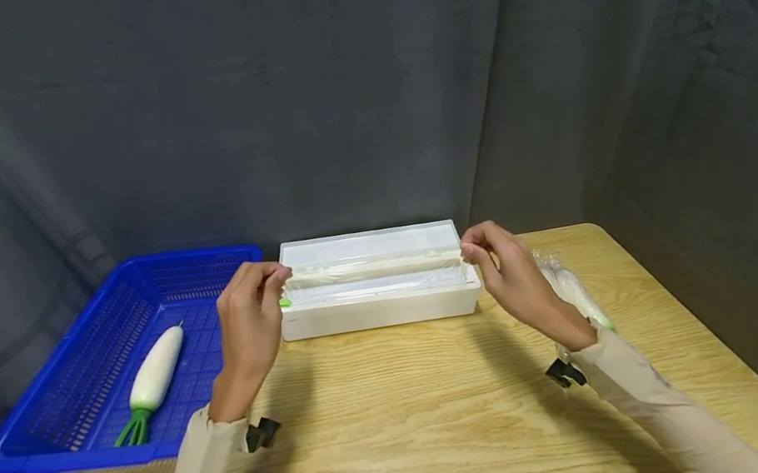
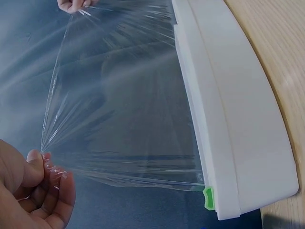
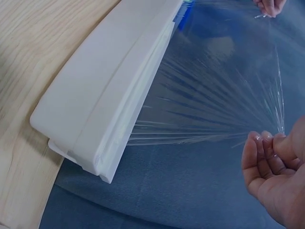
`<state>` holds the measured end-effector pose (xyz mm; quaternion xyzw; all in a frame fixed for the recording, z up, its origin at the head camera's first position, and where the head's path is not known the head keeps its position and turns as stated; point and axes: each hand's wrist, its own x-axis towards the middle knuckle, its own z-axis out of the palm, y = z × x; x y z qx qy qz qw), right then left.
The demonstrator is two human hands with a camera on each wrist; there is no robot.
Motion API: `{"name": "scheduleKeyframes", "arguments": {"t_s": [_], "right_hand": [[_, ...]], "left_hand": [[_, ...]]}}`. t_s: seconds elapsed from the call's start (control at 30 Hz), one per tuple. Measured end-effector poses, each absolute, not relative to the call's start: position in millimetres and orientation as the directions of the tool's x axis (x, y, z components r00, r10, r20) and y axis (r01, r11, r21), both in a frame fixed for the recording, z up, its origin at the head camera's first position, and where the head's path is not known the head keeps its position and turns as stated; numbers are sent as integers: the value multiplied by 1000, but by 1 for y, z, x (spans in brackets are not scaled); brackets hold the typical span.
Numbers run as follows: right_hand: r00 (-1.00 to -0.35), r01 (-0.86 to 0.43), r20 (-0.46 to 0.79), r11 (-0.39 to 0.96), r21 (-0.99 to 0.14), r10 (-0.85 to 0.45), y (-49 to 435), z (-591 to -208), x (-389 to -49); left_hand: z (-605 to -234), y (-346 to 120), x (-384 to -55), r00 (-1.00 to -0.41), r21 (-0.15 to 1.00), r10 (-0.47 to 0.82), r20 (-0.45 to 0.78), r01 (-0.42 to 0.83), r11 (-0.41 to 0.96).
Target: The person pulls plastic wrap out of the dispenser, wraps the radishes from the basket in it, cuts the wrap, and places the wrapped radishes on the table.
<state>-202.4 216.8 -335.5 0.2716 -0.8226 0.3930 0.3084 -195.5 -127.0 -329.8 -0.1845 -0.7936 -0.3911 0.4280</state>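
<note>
Clear plastic wrap stretches taut out of a white dispenser box at the back of the table. Its lid stands raised, and a green slide cutter shows at the box's left end. My left hand pinches one corner of the film between thumb and fingers. The opposite corner is pinched by my right hand. Both hands are raised in front of the box, and the film gathers into creases at each grip, plain in both wrist views.
At the left, a blue plastic basket holds a white radish with green stems. White radishes in clear wrap lie at the right, partly hidden by my right hand and wrist. Behind the wooden table hangs a dark grey curtain.
</note>
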Motion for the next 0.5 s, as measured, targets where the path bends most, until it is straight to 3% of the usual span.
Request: {"name": "scheduleKeyframes", "arguments": {"t_s": [0.5], "right_hand": [[-615, -711, 768, 548, -441, -179, 217, -330, -193]], "left_hand": [[-322, -131, -184, -553, 446, -14, 833, 657, 608]]}}
